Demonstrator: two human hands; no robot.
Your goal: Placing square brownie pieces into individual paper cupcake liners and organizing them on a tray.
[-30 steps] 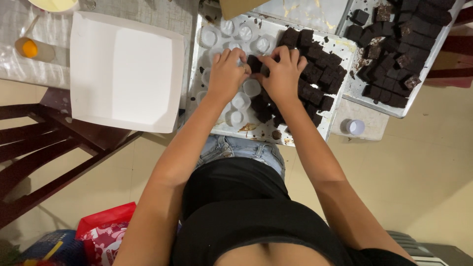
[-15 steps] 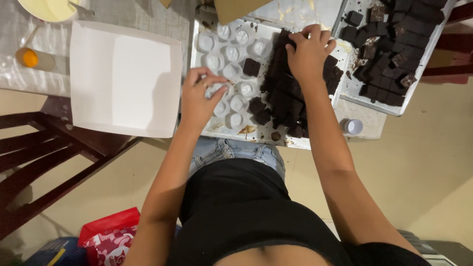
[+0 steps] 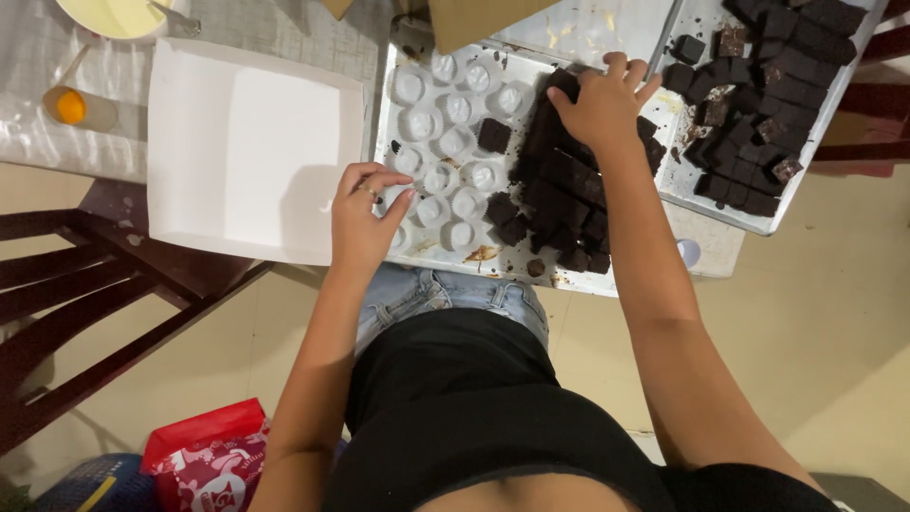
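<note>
Resting curled on brownie squares (image 3: 559, 190), right hand (image 3: 599, 106); left hand (image 3: 365, 216) pinches paper cup (image 3: 406, 204).

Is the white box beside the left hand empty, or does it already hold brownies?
Empty. The white box lies open with a bare white floor; the brownies are on the tray under the right hand.

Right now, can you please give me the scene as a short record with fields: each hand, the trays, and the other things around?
left hand: at the near left edge of the front tray, fingers pinching at a paper cup; grip unclear
right hand: resting on the brownie pile
front tray: metal, holds white paper cups on the left, brownie pile on the right
single brownie: sits among the cups
second tray: to the right, more cut brownies
white box: open, empty, left of the front tray
wooden chair: lower left
red bag: on the floor
</note>
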